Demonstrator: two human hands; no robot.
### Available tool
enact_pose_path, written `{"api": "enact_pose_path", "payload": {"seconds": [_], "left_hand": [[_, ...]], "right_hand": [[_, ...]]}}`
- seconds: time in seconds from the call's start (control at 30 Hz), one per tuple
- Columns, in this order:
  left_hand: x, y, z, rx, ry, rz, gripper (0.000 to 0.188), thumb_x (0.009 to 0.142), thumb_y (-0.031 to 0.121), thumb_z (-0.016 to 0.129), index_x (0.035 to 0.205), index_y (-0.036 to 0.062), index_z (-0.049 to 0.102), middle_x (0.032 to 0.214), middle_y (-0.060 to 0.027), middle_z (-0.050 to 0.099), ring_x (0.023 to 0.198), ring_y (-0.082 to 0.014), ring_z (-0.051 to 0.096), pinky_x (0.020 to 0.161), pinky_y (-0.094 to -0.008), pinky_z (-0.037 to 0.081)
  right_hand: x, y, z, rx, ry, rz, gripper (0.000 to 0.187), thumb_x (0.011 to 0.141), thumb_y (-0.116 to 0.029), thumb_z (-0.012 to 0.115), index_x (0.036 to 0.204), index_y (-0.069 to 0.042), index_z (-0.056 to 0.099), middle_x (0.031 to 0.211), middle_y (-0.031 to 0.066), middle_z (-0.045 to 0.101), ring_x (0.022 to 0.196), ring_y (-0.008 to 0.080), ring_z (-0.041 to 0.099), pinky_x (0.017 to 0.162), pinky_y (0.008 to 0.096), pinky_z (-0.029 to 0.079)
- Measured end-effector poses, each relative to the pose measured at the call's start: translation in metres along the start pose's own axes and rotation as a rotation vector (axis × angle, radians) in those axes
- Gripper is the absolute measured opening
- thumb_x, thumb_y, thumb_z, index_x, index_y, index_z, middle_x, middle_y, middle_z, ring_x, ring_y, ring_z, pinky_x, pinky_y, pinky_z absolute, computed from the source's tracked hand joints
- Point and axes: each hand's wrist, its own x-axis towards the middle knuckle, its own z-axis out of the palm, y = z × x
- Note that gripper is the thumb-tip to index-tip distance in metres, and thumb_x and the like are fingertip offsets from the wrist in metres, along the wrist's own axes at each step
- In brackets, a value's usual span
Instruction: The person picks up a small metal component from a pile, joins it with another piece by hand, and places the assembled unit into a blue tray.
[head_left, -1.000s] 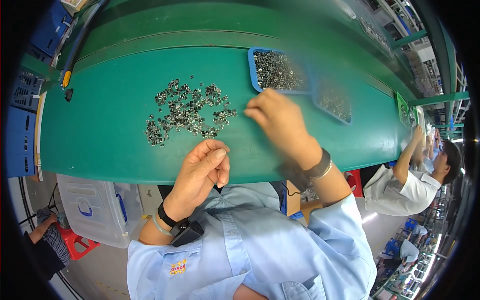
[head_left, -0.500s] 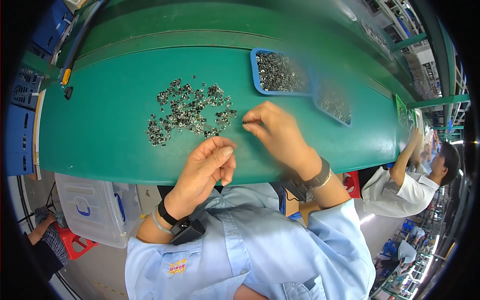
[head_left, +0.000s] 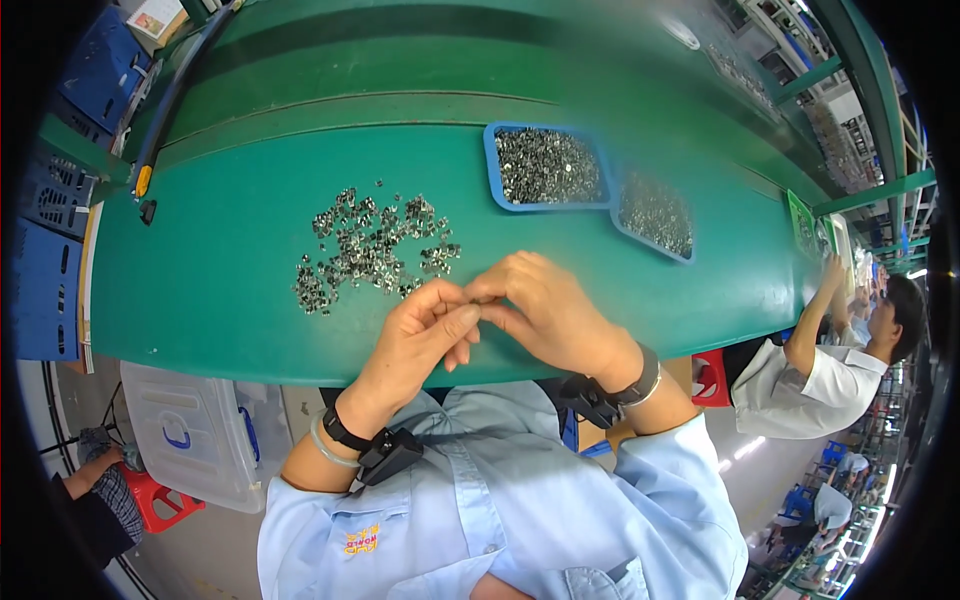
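My left hand [head_left: 425, 335] and my right hand [head_left: 535, 308] meet over the near part of the green table [head_left: 230, 340], fingertips touching. Both are closed in a pinch, and whatever sits between the fingertips is too small and hidden to make out. Just beyond my left hand lies a loose spread of small shiny metal parts [head_left: 365, 238]. Past my right hand stands a blue tray [head_left: 490, 165] filled with similar small parts. A second blue tray [head_left: 650, 243], partly blurred, adjoins it on the right and holds small parts too.
A raised green ledge [head_left: 350, 105] runs along the table's far side. A yellow-tipped tool [head_left: 143, 181] lies at the far left, near blue crates [head_left: 45, 290]. A clear lidded storage box [head_left: 190, 435] stands on the floor at left. Another person [head_left: 815, 375] sits at the right.
My right hand has moved down and left from beside the pile to meet my left hand's fingertips. The view has shifted slightly, so the table and trays appear lower.
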Motion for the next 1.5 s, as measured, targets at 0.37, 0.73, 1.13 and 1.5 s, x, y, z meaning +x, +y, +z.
{"api": "enact_pose_path", "payload": {"seconds": [0.37, 0.73, 1.13, 1.5], "left_hand": [[-0.012, 0.003, -0.001, 0.026, 0.059, 0.032, 0.013, 0.093, 0.013, 0.056, 0.1, 0.003, 0.059, 0.078, -0.0035, 0.06, 0.06, -0.0062, 0.054, 0.048, -0.0192, 0.042], [-0.023, 0.007, -0.006, 0.253, 0.063, 0.02, 0.008, 0.091, 0.01, 0.057, 0.097, 0.0043, 0.059, 0.077, -0.0039, 0.063, 0.06, -0.007, 0.057, 0.049, -0.0188, 0.043], [-0.028, 0.015, 0.0, 0.287, 0.047, -0.026, 0.012, 0.094, 0.014, 0.053, 0.093, 0.003, 0.059, 0.077, -0.0023, 0.06, 0.063, -0.0061, 0.055, 0.052, -0.0192, 0.042], [-0.022, -0.003, -0.01, -0.059, -0.055, 0.013, 0.022, 0.098, 0.021, 0.048, 0.098, 0.0013, 0.056, 0.078, -0.0056, 0.061, 0.058, -0.0098, 0.056, 0.049, -0.0211, 0.043]], "right_hand": [[-0.009, -0.002, 0.02, 0.09, 0.249, -0.004, 0.024, 0.074, -0.002, 0.071, 0.095, -0.009, 0.061, 0.09, 0.0049, 0.058, 0.084, 0.0228, 0.057, 0.072, 0.033, 0.047], [-0.013, -0.007, 0.024, 0.277, 0.181, 0.068, 0.017, 0.077, -0.003, 0.069, 0.092, -0.007, 0.063, 0.091, 0.004, 0.059, 0.085, 0.0201, 0.056, 0.072, 0.0318, 0.047], [-0.015, -0.008, 0.026, 0.219, 0.233, 0.031, 0.016, 0.077, -0.003, 0.069, 0.092, -0.006, 0.064, 0.086, 0.0049, 0.06, 0.08, 0.0211, 0.059, 0.068, 0.0313, 0.048], [-0.016, -0.01, 0.032, 0.204, 0.258, 0.019, 0.018, 0.075, -0.003, 0.071, 0.09, -0.008, 0.062, 0.087, 0.0041, 0.059, 0.081, 0.0211, 0.057, 0.069, 0.0319, 0.046]]}}
